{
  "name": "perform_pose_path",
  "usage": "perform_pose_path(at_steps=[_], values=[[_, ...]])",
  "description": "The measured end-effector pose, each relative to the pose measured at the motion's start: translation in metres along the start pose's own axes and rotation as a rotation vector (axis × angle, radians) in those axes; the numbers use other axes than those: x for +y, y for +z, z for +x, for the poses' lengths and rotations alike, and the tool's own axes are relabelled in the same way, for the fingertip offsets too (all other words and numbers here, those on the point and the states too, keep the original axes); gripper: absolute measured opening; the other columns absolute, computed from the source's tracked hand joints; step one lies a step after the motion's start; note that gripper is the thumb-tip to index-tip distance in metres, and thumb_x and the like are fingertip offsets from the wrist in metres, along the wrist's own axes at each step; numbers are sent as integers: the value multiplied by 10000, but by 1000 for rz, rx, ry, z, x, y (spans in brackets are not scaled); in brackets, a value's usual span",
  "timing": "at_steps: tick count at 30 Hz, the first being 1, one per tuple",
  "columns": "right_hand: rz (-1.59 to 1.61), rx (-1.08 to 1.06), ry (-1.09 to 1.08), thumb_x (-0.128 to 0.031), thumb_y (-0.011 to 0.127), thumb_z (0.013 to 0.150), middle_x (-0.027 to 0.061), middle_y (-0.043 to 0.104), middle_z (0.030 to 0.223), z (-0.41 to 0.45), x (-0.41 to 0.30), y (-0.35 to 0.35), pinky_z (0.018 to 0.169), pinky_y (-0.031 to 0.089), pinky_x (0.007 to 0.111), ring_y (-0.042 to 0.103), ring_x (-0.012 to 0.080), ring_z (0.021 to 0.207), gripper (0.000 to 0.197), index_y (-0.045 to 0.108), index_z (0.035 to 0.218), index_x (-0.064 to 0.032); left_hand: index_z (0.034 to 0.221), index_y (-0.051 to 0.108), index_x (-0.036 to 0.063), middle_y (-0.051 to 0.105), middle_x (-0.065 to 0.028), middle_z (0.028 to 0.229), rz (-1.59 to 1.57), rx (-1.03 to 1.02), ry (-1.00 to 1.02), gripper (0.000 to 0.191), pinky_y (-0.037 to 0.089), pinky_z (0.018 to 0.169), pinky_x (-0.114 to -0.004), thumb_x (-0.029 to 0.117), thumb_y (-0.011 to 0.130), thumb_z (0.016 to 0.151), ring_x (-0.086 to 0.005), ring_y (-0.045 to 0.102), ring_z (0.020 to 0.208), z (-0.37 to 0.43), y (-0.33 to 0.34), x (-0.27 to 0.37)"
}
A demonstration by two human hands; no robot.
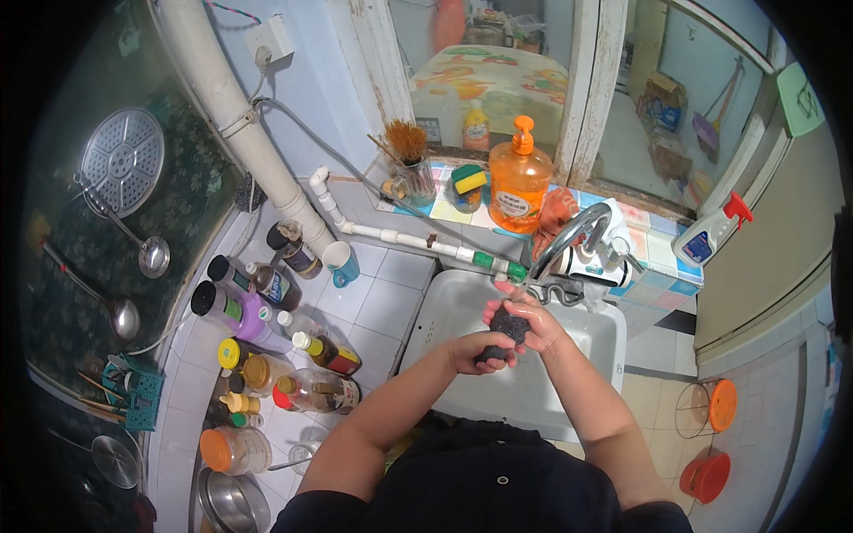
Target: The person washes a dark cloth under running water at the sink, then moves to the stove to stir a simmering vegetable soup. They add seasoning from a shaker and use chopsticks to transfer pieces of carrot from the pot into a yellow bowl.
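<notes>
Over a white sink (460, 300), both my hands hold a dark grey, rough-looking scouring pad (510, 324) beneath a curved metal faucet (572, 230). My left hand (481, 352) is closed around the pad's lower end, thumb on top. Fingers of my right hand (538, 325) wrap its upper part, close to the faucet's mouth. Water appears to run onto the right hand, whose skin looks wet. The exact shape of the pad is partly hidden by the fingers.
An orange pump bottle (520, 186), a sponge (469, 179) on a jar and an orange-red cloth (556, 212) stand or lie on the ledge behind the sink. Several bottles and jars, including a sauce bottle (326, 353), and a blue cup (343, 266) occupy the tiled counter at left.
</notes>
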State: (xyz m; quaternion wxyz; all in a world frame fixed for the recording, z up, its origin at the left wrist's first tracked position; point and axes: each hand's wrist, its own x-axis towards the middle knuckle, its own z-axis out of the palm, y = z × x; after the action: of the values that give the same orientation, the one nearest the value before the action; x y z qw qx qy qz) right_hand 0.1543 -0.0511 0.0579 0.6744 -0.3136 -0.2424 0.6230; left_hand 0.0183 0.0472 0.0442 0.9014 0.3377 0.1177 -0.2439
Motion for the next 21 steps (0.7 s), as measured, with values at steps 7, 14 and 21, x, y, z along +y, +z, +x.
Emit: perform_pose_path(at_steps=[7,14,21], values=[[-67,348,-92,-194,496,902,35,470,651,12,2,13,588,454,312,484,153,571,260,505,1080,-4,768,481,90,491,2,640,545,402,107,196,292,387,-224,239,607,785,-68,406,451,12,20,8],[-213,509,-270,-15,402,844,61,468,589,27,21,-5,507,425,304,482,159,502,127,520,874,22,951,579,38,613,-117,743,1029,700,609,389,462,667,-369,342,652,720,-291,594,719,43,-16,-21],[-99,849,-290,-133,472,887,54,454,569,50,45,-18,441,406,300,471,175,462,123,491,924,-17,995,489,7,618,-208,835,1298,1176,356,477,471,702,-435,344,659,703,-396,595,821,39,-8,-20]])
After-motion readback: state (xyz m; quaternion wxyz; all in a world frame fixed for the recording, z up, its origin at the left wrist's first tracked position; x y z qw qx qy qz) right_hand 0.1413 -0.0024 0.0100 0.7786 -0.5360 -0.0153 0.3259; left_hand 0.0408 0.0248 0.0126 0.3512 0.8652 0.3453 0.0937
